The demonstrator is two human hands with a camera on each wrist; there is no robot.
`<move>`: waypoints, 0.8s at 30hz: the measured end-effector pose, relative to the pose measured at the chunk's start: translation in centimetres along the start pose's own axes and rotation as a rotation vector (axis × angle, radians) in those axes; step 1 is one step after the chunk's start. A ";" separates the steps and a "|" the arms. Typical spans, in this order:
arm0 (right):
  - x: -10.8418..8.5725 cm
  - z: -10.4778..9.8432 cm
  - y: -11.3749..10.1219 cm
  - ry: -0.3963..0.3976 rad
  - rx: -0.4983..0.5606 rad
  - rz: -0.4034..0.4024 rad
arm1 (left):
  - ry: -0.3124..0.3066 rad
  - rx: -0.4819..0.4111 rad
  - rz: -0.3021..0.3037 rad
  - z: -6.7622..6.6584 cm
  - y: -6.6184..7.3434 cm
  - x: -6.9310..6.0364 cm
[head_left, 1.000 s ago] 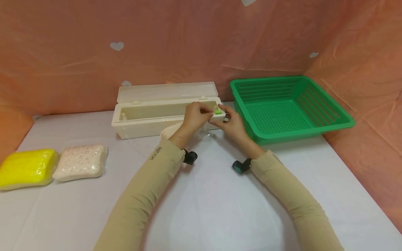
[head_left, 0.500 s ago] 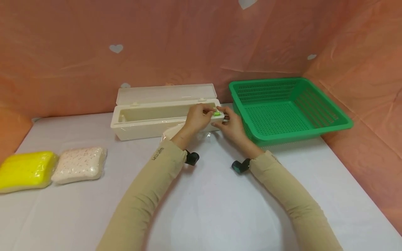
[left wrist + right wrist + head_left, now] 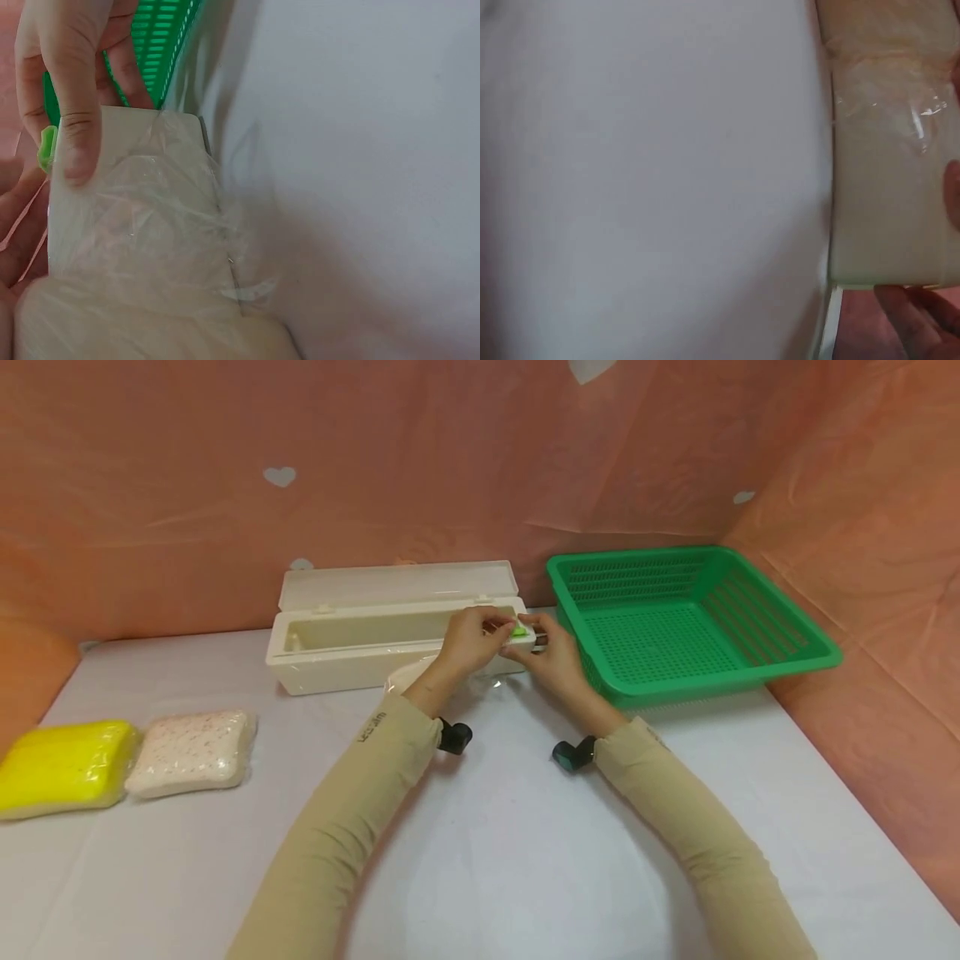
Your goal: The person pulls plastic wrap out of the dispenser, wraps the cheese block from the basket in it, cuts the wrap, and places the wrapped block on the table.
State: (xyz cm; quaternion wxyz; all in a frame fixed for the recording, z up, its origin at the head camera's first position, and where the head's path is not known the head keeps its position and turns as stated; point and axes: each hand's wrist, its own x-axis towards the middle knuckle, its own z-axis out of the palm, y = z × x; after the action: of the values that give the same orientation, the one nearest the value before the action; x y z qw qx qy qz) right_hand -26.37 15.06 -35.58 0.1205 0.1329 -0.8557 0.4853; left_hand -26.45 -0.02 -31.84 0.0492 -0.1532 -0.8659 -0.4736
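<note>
A long white box point(image 3: 330, 668) stands at the back with its lid point(image 3: 397, 587) raised. My left hand point(image 3: 468, 643) has curled fingers over the box's right end, its fingertips pinching a small green slider point(image 3: 519, 630) on the rim. My right hand point(image 3: 553, 656) grips that same end, thumb point(image 3: 79, 150) on the front wall and other fingers round the end. Clear plastic film point(image 3: 157, 202) lies crumpled against the front wall in the left wrist view. A cream film-wrapped item point(image 3: 405, 677) rests before the box, partly hidden by my left forearm.
A green plastic basket point(image 3: 667, 639) sits just right of the box. At the left lie a yellow wrapped block point(image 3: 63, 768) and a pink speckled wrapped block point(image 3: 191, 752), side by side. An orange cloth point(image 3: 450, 460) hangs behind the white table point(image 3: 480, 860).
The left fingertips have shifted slightly about the green slider. My right hand keeps its hold on the box's end. The wrapped blocks and basket have stayed put.
</note>
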 end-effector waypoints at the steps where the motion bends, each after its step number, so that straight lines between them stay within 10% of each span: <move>1: 0.0 0.0 0.0 -0.001 -0.005 -0.007 | -0.011 0.011 -0.001 0.0 0.0 0.1; 24: 0.1 0.2 0.1 0.011 -0.001 -0.019 | 0.063 0.153 0.055 -1.0 -0.2 -0.6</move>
State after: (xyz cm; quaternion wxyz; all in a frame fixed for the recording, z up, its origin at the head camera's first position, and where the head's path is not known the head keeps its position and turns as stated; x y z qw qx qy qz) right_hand -26.50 14.97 -35.76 0.1300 0.1382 -0.8539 0.4846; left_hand -26.01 -1.09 -31.58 0.1012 -0.1576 -0.8931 -0.4089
